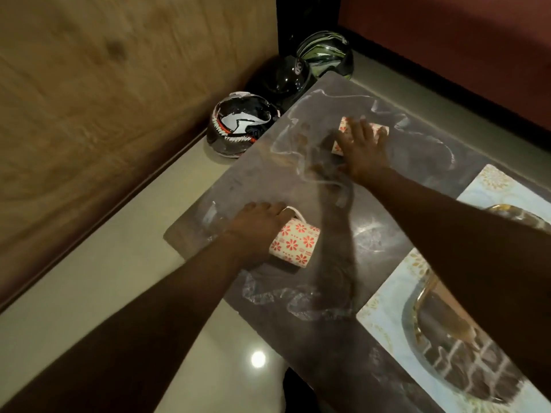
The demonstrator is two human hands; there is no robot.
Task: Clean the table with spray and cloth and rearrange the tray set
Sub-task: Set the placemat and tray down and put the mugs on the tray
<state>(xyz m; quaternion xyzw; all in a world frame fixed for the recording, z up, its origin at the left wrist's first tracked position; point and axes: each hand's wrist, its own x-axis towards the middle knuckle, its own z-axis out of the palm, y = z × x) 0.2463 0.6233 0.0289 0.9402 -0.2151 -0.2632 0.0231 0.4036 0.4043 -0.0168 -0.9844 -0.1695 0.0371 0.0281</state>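
Left hand [256, 225] fingers wrapped over near mug [295, 244]; right hand [362, 147] fingers spread on far mug [378, 131], grip unclear. Both mugs on counter [387, 234], tray [441, 347] at right. Best to lift them clear, not drag, then set them square.

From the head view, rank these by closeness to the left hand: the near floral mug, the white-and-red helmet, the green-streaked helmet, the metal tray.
1. near floral mug, under the left hand.
2. white-and-red helmet, on the floor beyond the table's left edge.
3. metal tray, on the table to the right.
4. green-streaked helmet, at the far corner.
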